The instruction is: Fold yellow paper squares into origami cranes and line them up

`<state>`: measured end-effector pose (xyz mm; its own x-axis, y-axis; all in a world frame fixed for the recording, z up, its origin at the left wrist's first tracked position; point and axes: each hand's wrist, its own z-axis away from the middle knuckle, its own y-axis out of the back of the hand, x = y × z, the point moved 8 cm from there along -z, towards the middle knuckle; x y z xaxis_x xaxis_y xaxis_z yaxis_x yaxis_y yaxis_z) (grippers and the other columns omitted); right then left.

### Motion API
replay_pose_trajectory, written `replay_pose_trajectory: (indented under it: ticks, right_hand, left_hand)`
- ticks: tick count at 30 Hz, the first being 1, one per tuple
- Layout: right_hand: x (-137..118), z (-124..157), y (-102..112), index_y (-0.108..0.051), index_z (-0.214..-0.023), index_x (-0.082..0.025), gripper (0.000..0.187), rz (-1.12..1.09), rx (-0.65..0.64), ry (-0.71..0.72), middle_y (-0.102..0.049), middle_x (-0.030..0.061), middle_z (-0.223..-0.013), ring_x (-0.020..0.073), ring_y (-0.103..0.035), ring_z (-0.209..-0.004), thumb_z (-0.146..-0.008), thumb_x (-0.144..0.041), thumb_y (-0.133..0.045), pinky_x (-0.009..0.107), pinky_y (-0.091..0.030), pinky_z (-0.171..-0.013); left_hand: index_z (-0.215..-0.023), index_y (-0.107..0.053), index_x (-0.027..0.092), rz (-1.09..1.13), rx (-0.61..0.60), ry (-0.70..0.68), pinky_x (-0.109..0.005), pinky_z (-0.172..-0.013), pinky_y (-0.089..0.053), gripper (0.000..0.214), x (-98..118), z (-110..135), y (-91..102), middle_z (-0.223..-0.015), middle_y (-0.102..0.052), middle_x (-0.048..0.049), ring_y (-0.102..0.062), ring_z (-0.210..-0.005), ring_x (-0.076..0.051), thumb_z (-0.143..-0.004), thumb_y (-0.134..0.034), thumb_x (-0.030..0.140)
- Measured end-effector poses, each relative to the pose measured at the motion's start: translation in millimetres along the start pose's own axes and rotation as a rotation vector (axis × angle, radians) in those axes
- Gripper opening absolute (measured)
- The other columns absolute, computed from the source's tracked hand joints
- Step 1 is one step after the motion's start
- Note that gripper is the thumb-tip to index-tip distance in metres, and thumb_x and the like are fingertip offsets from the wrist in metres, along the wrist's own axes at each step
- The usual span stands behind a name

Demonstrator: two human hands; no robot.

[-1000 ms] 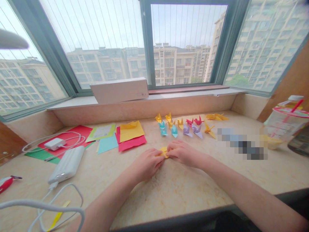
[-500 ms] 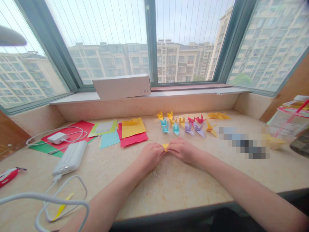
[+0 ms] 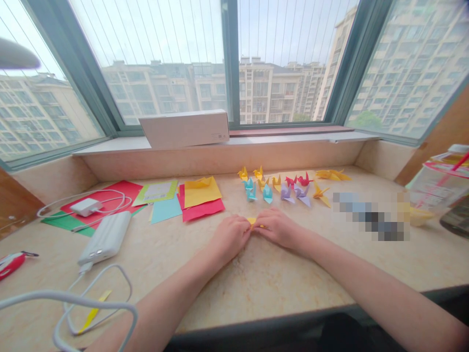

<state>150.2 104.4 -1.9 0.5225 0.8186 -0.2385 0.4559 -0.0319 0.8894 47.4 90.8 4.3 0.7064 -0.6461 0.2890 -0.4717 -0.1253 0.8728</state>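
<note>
Between my two hands is a small piece of folded yellow paper (image 3: 251,221), held low over the counter and mostly covered by fingers. My left hand (image 3: 231,235) pinches its left side with the fingers curled. From the other side my right hand (image 3: 276,226) grips it, fingertips almost meeting the left ones. Just beyond the hands stand several folded paper cranes: yellow ones (image 3: 258,172), light blue ones (image 3: 267,193), red ones (image 3: 304,179) and lilac ones (image 3: 287,193).
Left of the hands lie yellow paper sheets (image 3: 202,194), a light blue sheet (image 3: 166,210), a white power bank (image 3: 105,238) with cables and a red cutter (image 3: 12,264). A lidded plastic cup (image 3: 432,188) stands at right. A white box (image 3: 185,129) rests on the sill.
Both hands stay in nearly the same place on the yellow paper. A little yellow now shows by the right fingers. The view has shifted very slightly.
</note>
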Motion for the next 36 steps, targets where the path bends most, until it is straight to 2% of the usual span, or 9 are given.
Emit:
replay_pose_trajectory:
  ticks: [4, 8, 13, 22, 28, 32, 36]
  right_hand:
    - [-3.1, 1.5, 0.4, -0.073, -0.095, -0.023, 0.015, -0.040, 0.001, 0.002, -0.073, 0.0033, -0.087, 0.0182, -0.064, -0.084, -0.095, -0.027, -0.059, 0.031, -0.038, -0.079]
    - [-7.9, 0.0, -1.3, -0.072, -0.093, -0.020, 0.015, -0.012, -0.015, 0.005, -0.072, 0.0042, -0.086, 0.0187, -0.064, -0.083, -0.094, -0.026, -0.059, 0.032, -0.038, -0.079]
    - [-9.6, -1.7, -4.5, -0.069, -0.089, -0.017, 0.016, 0.083, -0.038, 0.024, -0.070, 0.0056, -0.084, 0.0194, -0.062, -0.082, -0.095, -0.024, -0.056, 0.033, -0.038, -0.079]
    - [-5.6, -0.4, -0.8, -0.070, -0.090, -0.019, 0.021, 0.059, -0.039, -0.010, -0.070, 0.0047, -0.086, 0.0194, -0.062, -0.085, -0.097, -0.031, -0.053, 0.033, -0.038, -0.080]
    - [-6.3, 1.9, 1.6, -0.070, -0.086, -0.019, 0.024, 0.118, -0.082, 0.008, -0.067, 0.0052, -0.084, 0.0195, -0.060, -0.083, -0.098, -0.029, -0.052, 0.033, -0.037, -0.079]
    - [0.9, 1.5, -0.5, -0.068, -0.081, -0.017, 0.025, 0.139, -0.081, -0.079, -0.067, 0.0059, -0.081, 0.0191, -0.058, -0.079, -0.097, -0.028, -0.052, 0.032, -0.037, -0.075]
    - [6.5, 1.7, -2.9, -0.066, -0.078, -0.016, 0.028, 0.117, -0.067, -0.198, -0.068, 0.0070, -0.081, 0.0187, -0.058, -0.077, -0.098, -0.026, -0.049, 0.031, -0.036, -0.071]
  left_hand:
    - [-0.081, -0.070, 0.018, -0.048, -0.039, 0.025, -0.030, -0.076, -0.048, 0.016, -0.8, 3.4, -3.6, -0.080, -0.071, -0.0065, -0.065, -0.079, -0.020, -0.087, -0.055, 0.016]
    - [-0.079, -0.068, 0.017, -0.065, -0.076, 0.018, -0.032, -0.076, -0.048, 0.016, 0.3, 2.7, -6.3, -0.083, -0.071, -0.0083, -0.064, -0.082, -0.022, -0.087, -0.055, 0.016]
    - [-0.078, -0.067, 0.017, -0.024, -0.062, 0.031, -0.032, -0.077, -0.048, 0.015, -2.5, 0.7, -6.0, -0.086, -0.071, -0.0086, -0.064, -0.084, -0.022, -0.086, -0.055, 0.016]
    - [-0.079, -0.069, 0.017, 0.029, -0.034, 0.119, -0.031, -0.078, -0.049, 0.010, -12.4, 2.1, -5.0, -0.086, -0.071, -0.0076, -0.065, -0.084, -0.022, -0.084, -0.060, 0.019]
    - [-0.081, -0.070, 0.018, -0.010, -0.057, 0.032, -0.030, -0.081, -0.049, 0.020, -7.3, 7.1, -1.8, -0.086, -0.071, -0.0076, -0.065, -0.085, -0.021, -0.090, -0.053, 0.018]
    - [-0.080, -0.069, 0.016, 0.006, -0.063, 0.026, -0.030, -0.080, -0.049, 0.022, -5.3, 5.5, -0.6, -0.087, -0.069, -0.0082, -0.063, -0.085, -0.020, -0.091, -0.050, 0.016]
    - [-0.077, -0.067, 0.014, 0.042, -0.036, 0.101, -0.031, -0.078, -0.048, 0.019, -10.5, 3.3, -0.1, -0.089, -0.065, -0.0091, -0.061, -0.085, -0.021, -0.089, -0.052, 0.015]
